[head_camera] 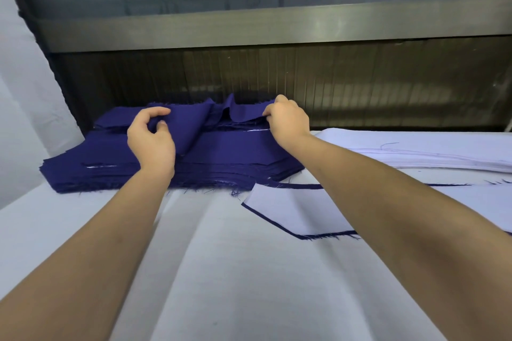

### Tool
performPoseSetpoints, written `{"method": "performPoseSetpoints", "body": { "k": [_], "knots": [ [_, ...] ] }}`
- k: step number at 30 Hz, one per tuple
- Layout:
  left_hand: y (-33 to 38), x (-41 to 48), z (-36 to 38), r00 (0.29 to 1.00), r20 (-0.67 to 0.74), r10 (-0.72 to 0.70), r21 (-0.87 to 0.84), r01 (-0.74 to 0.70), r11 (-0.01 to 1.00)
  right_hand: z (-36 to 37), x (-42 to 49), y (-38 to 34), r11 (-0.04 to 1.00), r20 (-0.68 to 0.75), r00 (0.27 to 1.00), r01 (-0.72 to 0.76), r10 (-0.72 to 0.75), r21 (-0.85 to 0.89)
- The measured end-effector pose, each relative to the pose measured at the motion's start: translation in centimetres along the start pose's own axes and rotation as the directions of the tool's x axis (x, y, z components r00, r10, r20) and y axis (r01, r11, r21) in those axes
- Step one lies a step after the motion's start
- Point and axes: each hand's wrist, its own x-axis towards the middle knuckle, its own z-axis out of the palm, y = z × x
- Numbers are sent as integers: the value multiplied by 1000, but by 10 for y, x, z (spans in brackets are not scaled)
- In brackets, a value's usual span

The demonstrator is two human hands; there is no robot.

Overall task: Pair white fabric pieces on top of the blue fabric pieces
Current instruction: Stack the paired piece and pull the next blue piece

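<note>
White tabletop: left hand, right hand pinch seemingly one blue piece.

The stack of dark blue woven cloth pieces before you is matt, its cut edges rough with loose threads. The top dark blue cloth piece, pinched by your left hand and right hand, is limp and folds softly. The white cloth table cover is matt and smooth, with soft ridges. The flat white fabric piece looks equally matt. Behind, the long grey metal bar has a dull brushed sheen; the dark ribbed panel below it looks glossy.
</note>
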Motion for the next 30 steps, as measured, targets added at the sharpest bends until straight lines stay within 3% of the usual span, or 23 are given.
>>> {"method": "performPoseSetpoints", "body": {
  "k": [8, 14, 21, 30],
  "knots": [
    [-4, 3, -1, 995, -54, -83, -90, 78, 993, -16, 0, 4, 915, 19, 984, -173, 179, 365],
    [-4, 4, 0, 994, -29, -109, -126, 104, 987, -23, -9, 20, 690, 3, 963, -195, 269, 697],
    [5, -2, 3, 996, 34, -81, -155, 85, 984, -42, -49, 64, 547, -26, 930, -192, 365, 815],
    [20, -26, 12, 981, 193, 3, -176, 31, 984, -87, -110, 147, 353, 44, 806, -307, 591, 884]
  ]
}}
